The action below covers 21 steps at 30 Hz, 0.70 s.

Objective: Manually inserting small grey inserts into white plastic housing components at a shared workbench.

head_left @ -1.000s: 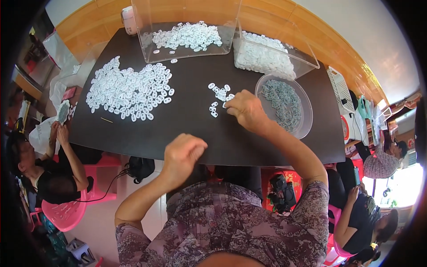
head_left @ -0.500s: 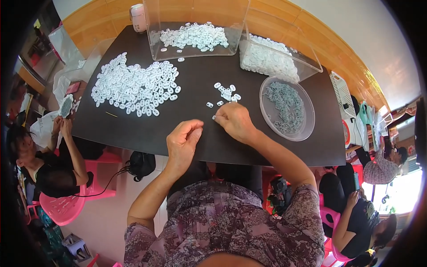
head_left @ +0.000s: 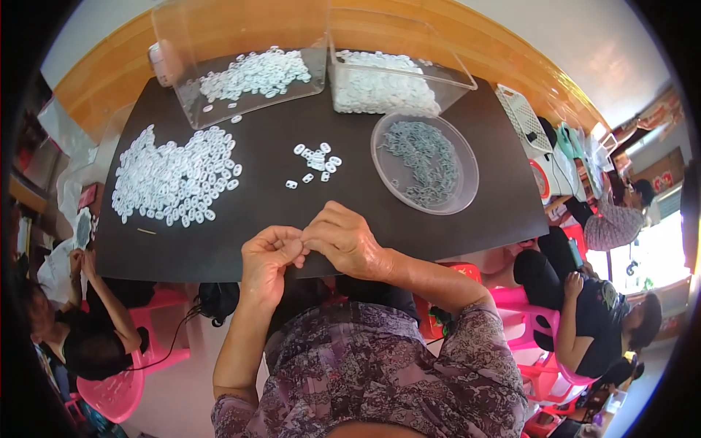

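At the near edge of the dark table (head_left: pixel 266 208), my two hands meet with fingertips touching. My left hand (head_left: pixel 267 261) is closed in a pinch, and so is my right hand (head_left: pixel 342 241). Whatever is between the fingers is hidden or too small to name. Just beyond them lies a small cluster of white oval pieces (head_left: pixel 316 160) with holes in them, a few scattered singly. To the left spreads a large pile of the same white pieces (head_left: pixel 175 179). Small grey-green pieces (head_left: pixel 423 162) lie heaped in a round clear tub (head_left: pixel 472 179) to the right.
Two clear bins, a left one (head_left: pixel 255 109) and a right one (head_left: pixel 456 80), hold more white pieces at the back. A pink-white bottle (head_left: pixel 162 66) stands behind them. A thin stick (head_left: pixel 147 231) lies by the pile. People sit at left (head_left: pixel 80 328) and right (head_left: pixel 602 328).
My right hand, which held a small white piece, has come left and toward me to meet my left hand. The whole view has shifted, so the table sits further left.
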Motion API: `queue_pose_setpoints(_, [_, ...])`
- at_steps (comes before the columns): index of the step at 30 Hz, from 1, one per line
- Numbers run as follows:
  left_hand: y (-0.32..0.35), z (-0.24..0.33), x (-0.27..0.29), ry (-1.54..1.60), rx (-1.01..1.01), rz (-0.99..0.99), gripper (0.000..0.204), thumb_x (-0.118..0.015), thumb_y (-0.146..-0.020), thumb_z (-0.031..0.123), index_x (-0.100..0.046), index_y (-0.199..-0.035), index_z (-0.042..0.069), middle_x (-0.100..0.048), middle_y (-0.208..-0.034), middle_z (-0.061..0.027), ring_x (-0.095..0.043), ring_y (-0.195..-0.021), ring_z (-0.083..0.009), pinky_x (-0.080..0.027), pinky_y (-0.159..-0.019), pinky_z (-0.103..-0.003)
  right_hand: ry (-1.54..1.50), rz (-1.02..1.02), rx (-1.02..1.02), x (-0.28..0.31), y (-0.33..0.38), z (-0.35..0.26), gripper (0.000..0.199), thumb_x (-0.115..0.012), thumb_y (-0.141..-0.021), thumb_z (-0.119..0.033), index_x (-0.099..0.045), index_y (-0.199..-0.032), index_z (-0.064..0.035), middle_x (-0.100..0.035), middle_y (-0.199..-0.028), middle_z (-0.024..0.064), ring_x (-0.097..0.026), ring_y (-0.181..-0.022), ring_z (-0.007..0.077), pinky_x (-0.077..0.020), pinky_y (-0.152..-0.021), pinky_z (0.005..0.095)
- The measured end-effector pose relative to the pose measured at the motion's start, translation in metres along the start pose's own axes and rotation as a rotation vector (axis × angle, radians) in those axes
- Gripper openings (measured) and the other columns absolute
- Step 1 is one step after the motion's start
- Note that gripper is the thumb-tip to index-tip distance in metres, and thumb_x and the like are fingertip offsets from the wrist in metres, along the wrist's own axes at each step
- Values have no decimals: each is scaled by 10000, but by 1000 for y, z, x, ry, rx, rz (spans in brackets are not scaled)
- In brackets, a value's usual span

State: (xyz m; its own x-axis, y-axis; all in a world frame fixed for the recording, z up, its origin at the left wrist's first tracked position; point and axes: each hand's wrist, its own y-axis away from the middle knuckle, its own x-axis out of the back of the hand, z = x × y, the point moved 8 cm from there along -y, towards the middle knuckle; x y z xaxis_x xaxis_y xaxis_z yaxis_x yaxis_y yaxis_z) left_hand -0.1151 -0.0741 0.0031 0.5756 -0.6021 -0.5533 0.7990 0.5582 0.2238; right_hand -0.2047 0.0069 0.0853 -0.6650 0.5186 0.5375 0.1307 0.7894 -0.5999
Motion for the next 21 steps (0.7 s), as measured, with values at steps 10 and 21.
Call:
queue_pose_setpoints(10, [2,-7,-15,-107,24,-25,118,-652,-807,-10,-631,-920,-39,-654,-768,-112,-589,-617,-128,-478,-579,-235,553,138,-257,132,3,123,87,-650,-724,-72,-679,-805,-56,-634,-773,107,-584,-788,309,-461,-713,396])
queue_pose_setpoints(21, [2,-15,-12,-47,19,-11,61,-617,-849,16,-608,-871,-40,-648,-766,-134,-596,-590,-135,-486,-547,-246,786,-85,-120,100,-12,171,24,-656,-718,-98,-636,-720,-85,-536,-737,101,-522,-777,309,-430,-677,417])
